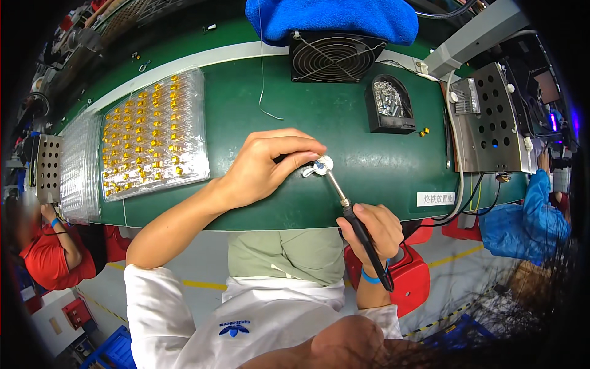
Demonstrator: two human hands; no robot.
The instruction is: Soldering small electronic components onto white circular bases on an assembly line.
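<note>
Left hand (264, 166) pinches a small white part (319, 166) w/ fingers closed, likely light & fragile, best held by edges; right hand (372, 230), below part, fist-grips iron (356, 224).

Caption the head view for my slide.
Left hand steadies a small white part while right hand applies a soldering iron.

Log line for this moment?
left hand: holds white part on bench | right hand: holds soldering iron, tip at part | tray: left
</note>
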